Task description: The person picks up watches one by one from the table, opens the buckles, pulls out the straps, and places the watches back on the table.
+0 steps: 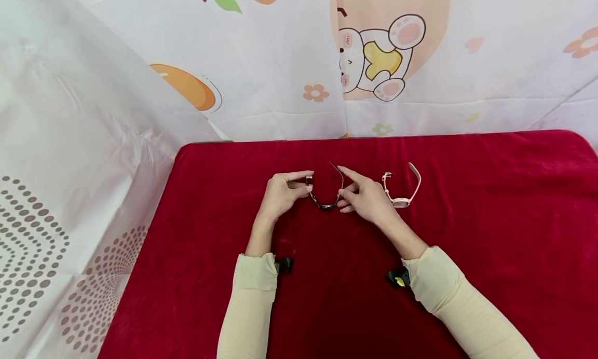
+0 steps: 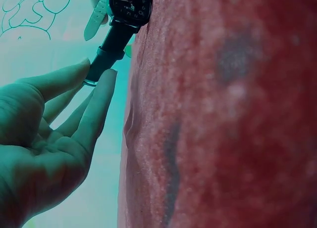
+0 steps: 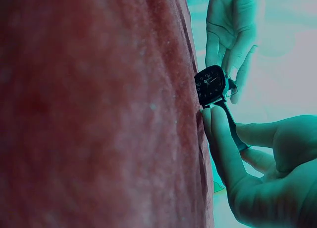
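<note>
A black wristwatch (image 1: 327, 207) with a dark square face and dark straps is at the middle of the red cloth, its straps raised into a U. My left hand (image 1: 280, 193) pinches the buckle end of one strap between thumb and fingers; the left wrist view shows the strap keeper (image 2: 110, 53) just beyond the fingertips. On the other side, my right hand (image 1: 369, 198) grips the second strap, with thumb and fingers on either side of it. In the right wrist view the white-numbered face (image 3: 209, 84) is turned toward the camera, low by the cloth.
A pale pink wristwatch (image 1: 401, 203) stands on the cloth just right of my right hand, straps upward. Red velvet cloth (image 1: 210, 245) covers the table. White printed curtains (image 1: 271, 63) hang behind it and at the left.
</note>
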The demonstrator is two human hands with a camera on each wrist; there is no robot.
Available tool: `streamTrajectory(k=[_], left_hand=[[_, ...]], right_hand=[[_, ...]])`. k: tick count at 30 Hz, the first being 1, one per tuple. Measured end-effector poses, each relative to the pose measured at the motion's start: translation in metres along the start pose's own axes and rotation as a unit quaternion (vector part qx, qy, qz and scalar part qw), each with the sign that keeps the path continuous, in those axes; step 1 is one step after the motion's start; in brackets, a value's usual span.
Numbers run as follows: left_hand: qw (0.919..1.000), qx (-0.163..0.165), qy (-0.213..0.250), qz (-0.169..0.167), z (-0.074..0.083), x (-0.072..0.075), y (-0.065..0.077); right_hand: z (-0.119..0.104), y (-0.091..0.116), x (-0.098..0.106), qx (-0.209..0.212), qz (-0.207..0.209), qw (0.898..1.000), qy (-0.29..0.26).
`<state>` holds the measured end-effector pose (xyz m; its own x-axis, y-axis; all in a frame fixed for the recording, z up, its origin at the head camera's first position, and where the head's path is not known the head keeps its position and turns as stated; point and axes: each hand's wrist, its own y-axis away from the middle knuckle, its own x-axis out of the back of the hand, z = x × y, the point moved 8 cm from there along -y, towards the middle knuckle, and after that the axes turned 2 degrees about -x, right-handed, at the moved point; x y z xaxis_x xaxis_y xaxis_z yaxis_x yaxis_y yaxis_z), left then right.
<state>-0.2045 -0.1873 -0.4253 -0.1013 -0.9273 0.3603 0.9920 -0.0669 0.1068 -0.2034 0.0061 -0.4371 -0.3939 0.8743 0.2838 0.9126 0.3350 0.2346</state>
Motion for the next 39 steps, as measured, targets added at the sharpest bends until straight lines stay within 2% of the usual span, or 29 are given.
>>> streamTrajectory(k=[11, 15, 21, 31, 39], left_hand=[[0.9990, -0.003, -0.026, -0.036, -0.003, -0.005, -0.001], [0.9975, -0.006, -0.061, -0.034, -0.003, -0.005, -0.001], [0.9937, 0.020, -0.104, -0.038, -0.011, -0.004, 0.000], [0.9912, 0.014, -0.124, -0.043, -0.008, -0.005, -0.001], [0.9885, 0.018, -0.144, -0.042, -0.005, -0.006, -0.001]], right_hand=[[0.003, 0.000, 0.001, -0.022, 0.002, 1.000, -0.004], [0.004, 0.000, 0.001, -0.026, 0.004, 1.000, -0.001], [0.009, -0.001, -0.002, -0.038, -0.001, 0.999, 0.014], [0.007, 0.000, 0.002, -0.037, 0.005, 0.998, 0.051], [0.006, 0.001, 0.005, -0.044, 0.015, 0.997, 0.059]])
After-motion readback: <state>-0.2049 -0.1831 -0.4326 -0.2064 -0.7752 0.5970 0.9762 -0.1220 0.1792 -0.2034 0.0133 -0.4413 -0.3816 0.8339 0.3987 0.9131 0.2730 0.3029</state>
